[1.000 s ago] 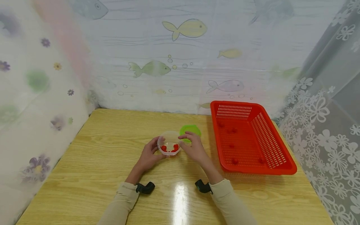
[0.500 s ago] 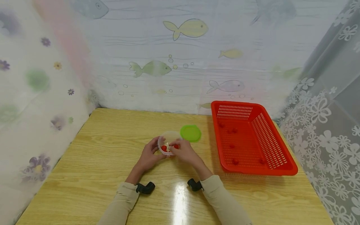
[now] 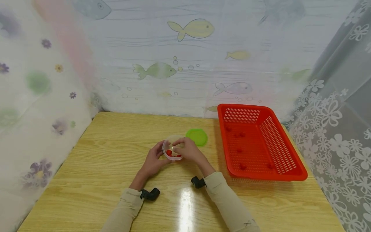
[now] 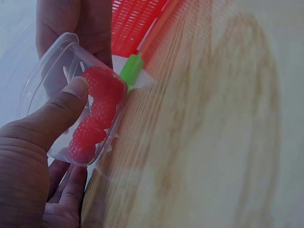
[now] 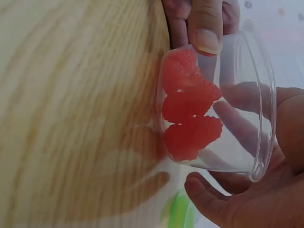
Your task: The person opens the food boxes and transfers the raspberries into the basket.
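A clear plastic container (image 3: 166,143) stands on the wooden table with several red raspberries (image 3: 169,152) at its bottom. My left hand (image 3: 152,162) grips its left side; the thumb presses its wall in the left wrist view. Over the opening, my right hand (image 3: 189,150) has fingertips inside the rim, loosely bent and spread. In the right wrist view, these fingers show through the clear wall above the raspberries (image 5: 192,137). I see nothing between them, though the palm hides part of the container. A green lid (image 3: 200,138) lies just behind the right hand.
A large red plastic basket (image 3: 290,156) stands on the right of the table (image 3: 110,138), with several red raspberries (image 3: 242,166) scattered on its floor. A fish-printed curtain (image 3: 191,83) hangs behind the table, and a lace curtain (image 3: 333,145) borders its right side.
My right hand has moved left from beside the container, dipped its closed-up fingertips inside, then lifted slightly and spread them. The left hand has kept its hold on the container.
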The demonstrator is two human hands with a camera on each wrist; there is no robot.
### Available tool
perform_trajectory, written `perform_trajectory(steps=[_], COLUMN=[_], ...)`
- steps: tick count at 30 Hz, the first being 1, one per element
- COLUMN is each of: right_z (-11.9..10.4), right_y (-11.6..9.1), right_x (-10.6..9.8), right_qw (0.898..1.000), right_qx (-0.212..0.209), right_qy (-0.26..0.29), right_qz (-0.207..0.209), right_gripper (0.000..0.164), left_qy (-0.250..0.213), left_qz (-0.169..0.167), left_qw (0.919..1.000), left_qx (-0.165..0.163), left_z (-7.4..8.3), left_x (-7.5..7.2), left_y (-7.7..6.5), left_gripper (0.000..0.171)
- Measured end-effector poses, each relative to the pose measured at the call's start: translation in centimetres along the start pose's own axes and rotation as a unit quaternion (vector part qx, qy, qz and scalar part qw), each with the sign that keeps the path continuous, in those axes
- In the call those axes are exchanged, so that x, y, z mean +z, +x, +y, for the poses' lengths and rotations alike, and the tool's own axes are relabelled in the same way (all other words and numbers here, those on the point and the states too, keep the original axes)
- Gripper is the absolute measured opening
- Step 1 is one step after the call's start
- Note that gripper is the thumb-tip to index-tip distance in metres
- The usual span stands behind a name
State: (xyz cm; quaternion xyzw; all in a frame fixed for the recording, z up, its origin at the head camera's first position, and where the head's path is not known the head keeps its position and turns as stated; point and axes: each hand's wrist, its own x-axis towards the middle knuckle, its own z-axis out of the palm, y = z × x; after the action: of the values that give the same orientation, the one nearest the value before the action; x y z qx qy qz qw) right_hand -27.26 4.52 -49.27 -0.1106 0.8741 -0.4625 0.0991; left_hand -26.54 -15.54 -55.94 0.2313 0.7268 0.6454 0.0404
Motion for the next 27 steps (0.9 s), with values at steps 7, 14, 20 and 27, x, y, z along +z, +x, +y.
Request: perform_trajectory(steps=[7,14,20,27], right_z=[-0.4,-1.0,-1.6,-2.2], right_y=[0.4,0.9,1.0,1.1], right_x=[0.1,0.3,0.4,0.6], right_qw=[1.0,0.995,0.976,0.964], right_qx=[-0.019,-0.026,-0.039,-0.02], right_qy=[-0.014,-0.094,-0.212,-0.264], right_qz=[0.005,0.014,-0.008,-0.036], right_gripper=[0.023,0.019,0.012,0.012], left_qy=[-0.006,-0.003,-0.008,-0.002], left_qz=[-0.003,0.001,0.001,-0.002], left_qw=[1.0,1.0,1.0,1.0], left_qx=[-0.003,0.005,-0.005,-0.005], left_z=[0.1,-0.2,0.0,0.0], left_x=[-0.1,0.0,0.0,-0.1], left_y=[-0.1,0.1,0.1,0.0], left_gripper=[0.082,0.08,0.081,0.082])
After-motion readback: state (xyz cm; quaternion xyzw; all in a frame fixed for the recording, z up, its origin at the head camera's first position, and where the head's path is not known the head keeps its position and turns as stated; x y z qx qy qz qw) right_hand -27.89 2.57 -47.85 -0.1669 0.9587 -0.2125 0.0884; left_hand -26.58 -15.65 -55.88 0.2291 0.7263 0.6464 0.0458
